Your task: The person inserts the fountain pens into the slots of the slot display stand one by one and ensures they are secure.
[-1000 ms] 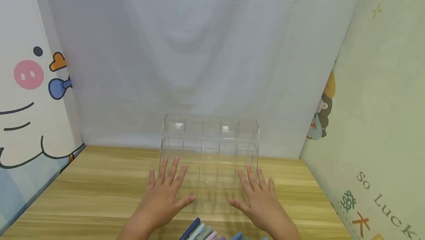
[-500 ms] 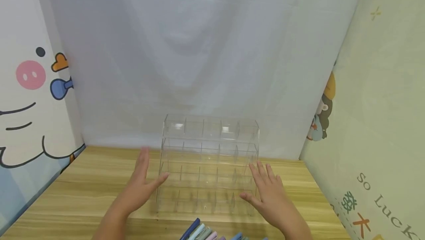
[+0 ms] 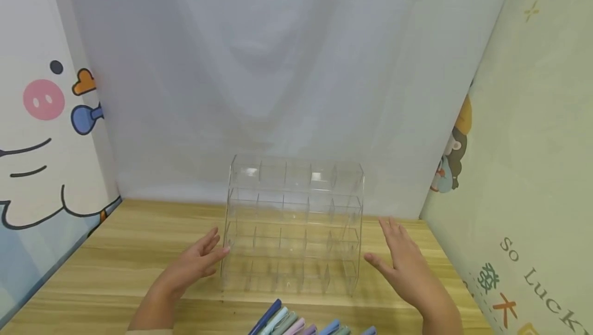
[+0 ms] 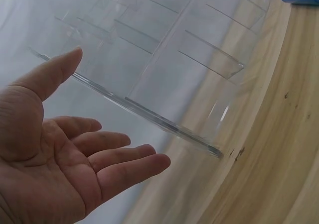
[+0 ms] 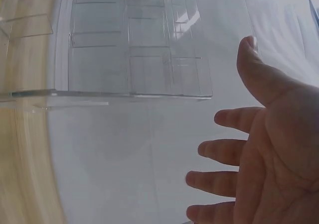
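A clear acrylic organizer [image 3: 293,227] with tiered rows of small compartments stands upright on the wooden table. At its left side is my left hand [image 3: 192,263], fingers loosely extended and thumb tip right at the side panel's edge in the head view. The left wrist view shows that palm [image 4: 55,169] facing the panel with nothing in it. My right hand [image 3: 407,263] is off the organizer's right side, thumb spread and fingers straight. In the right wrist view a gap shows between the right fingers [image 5: 214,184] and the side panel [image 5: 124,95].
Several capped pens [image 3: 287,322] in blue, green, grey and purple lie at the table's front edge, cut off by the frame. A white cloth [image 3: 296,67] hangs behind the wooden table [image 3: 139,242]. Cartoon-printed panels [image 3: 46,170] flank both sides.
Both hands have moved outward from in front of the organizer, the left to its left side and the right past its right side. The view has shifted slightly; the organizer stays in place.
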`<state>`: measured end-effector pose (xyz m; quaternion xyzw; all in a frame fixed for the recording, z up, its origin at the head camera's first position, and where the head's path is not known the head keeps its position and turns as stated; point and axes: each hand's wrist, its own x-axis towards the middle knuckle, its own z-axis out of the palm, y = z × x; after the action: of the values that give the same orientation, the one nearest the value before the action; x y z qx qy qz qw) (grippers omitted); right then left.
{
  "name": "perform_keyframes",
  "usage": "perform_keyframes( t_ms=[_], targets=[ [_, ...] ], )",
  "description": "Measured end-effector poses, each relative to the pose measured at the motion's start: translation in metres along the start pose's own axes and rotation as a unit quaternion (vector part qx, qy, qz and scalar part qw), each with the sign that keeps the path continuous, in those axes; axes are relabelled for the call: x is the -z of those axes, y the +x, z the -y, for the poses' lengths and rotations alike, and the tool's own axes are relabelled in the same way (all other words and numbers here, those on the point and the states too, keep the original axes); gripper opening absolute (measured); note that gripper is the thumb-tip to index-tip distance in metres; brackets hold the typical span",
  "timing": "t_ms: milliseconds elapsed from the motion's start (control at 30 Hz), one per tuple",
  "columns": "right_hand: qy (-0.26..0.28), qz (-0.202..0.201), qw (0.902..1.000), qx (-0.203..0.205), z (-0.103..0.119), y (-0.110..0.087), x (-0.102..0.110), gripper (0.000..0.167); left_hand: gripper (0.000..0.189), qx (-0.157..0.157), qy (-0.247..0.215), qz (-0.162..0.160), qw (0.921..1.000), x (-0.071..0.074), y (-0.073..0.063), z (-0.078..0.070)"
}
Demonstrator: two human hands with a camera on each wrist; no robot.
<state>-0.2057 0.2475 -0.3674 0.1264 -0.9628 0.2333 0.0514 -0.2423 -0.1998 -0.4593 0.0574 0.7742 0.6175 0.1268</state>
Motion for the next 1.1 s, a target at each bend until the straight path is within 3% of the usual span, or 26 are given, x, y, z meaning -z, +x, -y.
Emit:
perform_keyframes(
  t_ms=[200, 333, 500, 833, 967, 1100],
  targets=[
    [0.004, 0.087, 0.9926, -0.085, -0.013, -0.003, 0.005, 0.091, 0.082, -0.009, -0.006, 0.022, 0.9997, 0.0, 0.002, 0.006],
    [-0.002, 0.114, 0.9883, -0.102, -0.017, -0.004, 0.002, 0.086, 0.081, -0.007, 0.015, 0.044, 0.9989, 0.001, 0.002, 0.009],
    [0.013, 0.128, 0.9865, -0.102, -0.018, -0.005, 0.001, 0.083, 0.082, -0.005, 0.024, 0.068, 0.9974, 0.003, 0.002, 0.012],
    [0.03, 0.137, 0.985, -0.101, -0.021, -0.013, 0.004, 0.077, 0.079, 0.003, 0.033, 0.08, 0.9963, 0.004, 0.001, 0.013],
    [0.054, 0.157, 0.9833, -0.074, -0.03, -0.019, -0.006, 0.071, 0.08, 0.011, 0.04, 0.083, 0.9956, 0.006, 0.001, 0.013],
    [0.062, 0.2, 0.9776, -0.017, -0.037, -0.026, -0.021, 0.065, 0.081, 0.002, 0.039, 0.089, 0.9952, 0.007, 0.002, 0.013]
  ],
)
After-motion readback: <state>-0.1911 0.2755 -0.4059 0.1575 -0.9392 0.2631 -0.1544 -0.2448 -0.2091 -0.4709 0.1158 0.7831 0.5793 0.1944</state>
